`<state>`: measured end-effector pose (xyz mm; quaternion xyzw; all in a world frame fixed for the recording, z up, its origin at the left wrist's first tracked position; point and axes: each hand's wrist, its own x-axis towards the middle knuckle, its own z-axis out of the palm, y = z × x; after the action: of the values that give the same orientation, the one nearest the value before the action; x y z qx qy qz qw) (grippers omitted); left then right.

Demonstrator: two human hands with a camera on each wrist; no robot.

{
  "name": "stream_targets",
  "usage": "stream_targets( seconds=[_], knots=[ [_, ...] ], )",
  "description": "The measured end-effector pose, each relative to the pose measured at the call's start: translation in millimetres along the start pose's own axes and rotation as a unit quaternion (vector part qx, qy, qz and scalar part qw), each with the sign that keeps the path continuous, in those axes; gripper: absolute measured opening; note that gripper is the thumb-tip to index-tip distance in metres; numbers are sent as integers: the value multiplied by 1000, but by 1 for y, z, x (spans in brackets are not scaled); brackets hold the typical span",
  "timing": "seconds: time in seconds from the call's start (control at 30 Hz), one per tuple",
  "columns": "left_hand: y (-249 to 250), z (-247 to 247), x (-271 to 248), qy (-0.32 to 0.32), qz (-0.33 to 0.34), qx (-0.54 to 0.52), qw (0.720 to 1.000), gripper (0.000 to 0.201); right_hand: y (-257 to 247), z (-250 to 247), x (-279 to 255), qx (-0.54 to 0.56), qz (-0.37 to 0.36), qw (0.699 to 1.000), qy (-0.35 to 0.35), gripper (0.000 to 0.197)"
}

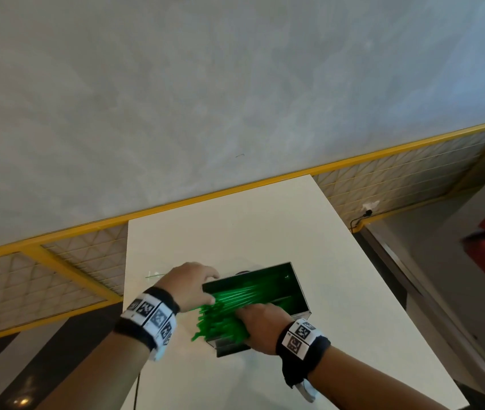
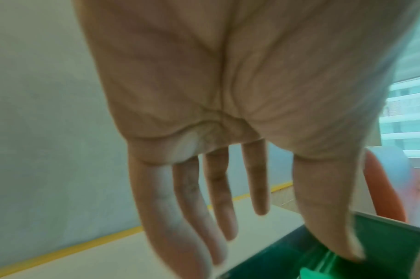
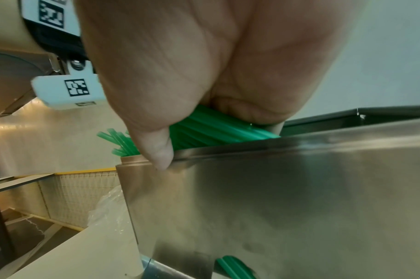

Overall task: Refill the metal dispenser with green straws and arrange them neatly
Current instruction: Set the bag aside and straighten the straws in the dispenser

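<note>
— Straws (image 1: 229, 306) first: where do they stand?

— Green ones, a thick bundle lying lengthwise in the metal dispenser (image 1: 297, 287), which sits open-topped on the white table (image 1: 235, 232). Their near ends poke out unevenly over the box's near edge, some splayed. So I judge the loading step is under way and the tidying is not yet done.

— And the hands?

— The right hand (image 1: 260, 327) is curled round the near part of the bundle, thumb down against the steel wall in its wrist view. The left hand (image 1: 189, 284) is spread, fingers straight and holding nothing, thumb tip at the box's left edge just above the straws.

— What next, you reckon?

— Likely pushing the bundle further in until the ends clear the rim, then squaring them with a flat palm. Loosen too early and the splayed ones may slide out.

— Anything else in the box?

— A few green ends show at its lower opening. Crumpled clear plastic (image 3: 108, 211) lies on the table beside it.
</note>
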<state>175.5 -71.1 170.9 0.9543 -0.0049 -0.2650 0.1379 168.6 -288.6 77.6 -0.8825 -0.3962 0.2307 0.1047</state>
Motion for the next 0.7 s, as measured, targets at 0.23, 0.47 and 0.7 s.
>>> stream_targets(
  seconds=[0.23,0.47,0.7],
  knots=[
    [-10,31,-13,-15,-38,-66,997,47,-6,-3,10,28,12,999,-41,44],
    [-2,43,0,45,-1,-97,994,37,-9,-9,13,68,17,995,-75,35],
    [-6,37,-4,-32,31,-78,996,42,-7,-15,15,80,6,994,-76,37]
  ],
)
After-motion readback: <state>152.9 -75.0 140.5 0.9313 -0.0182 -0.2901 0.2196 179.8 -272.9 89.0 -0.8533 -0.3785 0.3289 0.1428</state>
